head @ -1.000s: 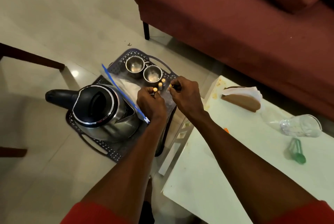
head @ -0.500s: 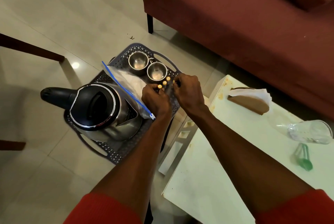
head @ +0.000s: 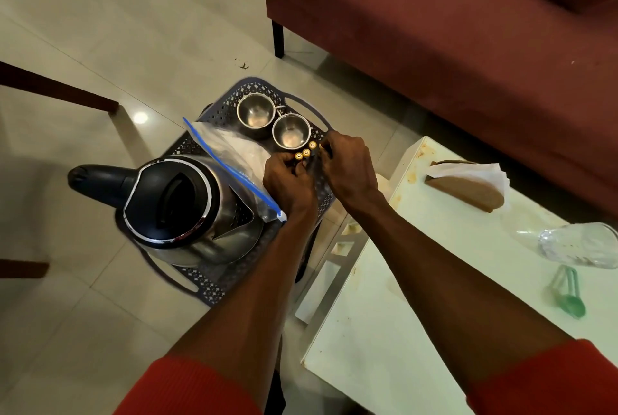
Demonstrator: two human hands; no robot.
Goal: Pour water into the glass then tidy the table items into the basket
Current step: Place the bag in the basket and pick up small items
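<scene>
Clearly the tidying is well under way. Down on the floor, left of the white surface [head: 384, 331], the basket [head: 214, 287] already holds the kettle [head: 180, 210] at its near end, a clear zip bag [head: 230, 153] with a blue strip in the middle, and two steel cups [head: 255, 112] at its far end. Both hands are over the far right corner of the basket, busy with a few small gold-tipped batteries [head: 306, 152] just near the cups. The left hand [head: 287, 180] has its fingers curled onto them, its grip closed on one or more. The right hand [head: 347, 165] is curled too, but whether its grip holds a battery or only touches the row cannot be told.

What looks left: on the surface, well to the right, a clear glass [head: 580, 244] lies on its side, with a green plastic piece [head: 568, 294] near it and a brown napkin holder [head: 468, 188] with white tissues further off. Whether water was ever poured into the glass cannot be judged; it appears empty.
</scene>
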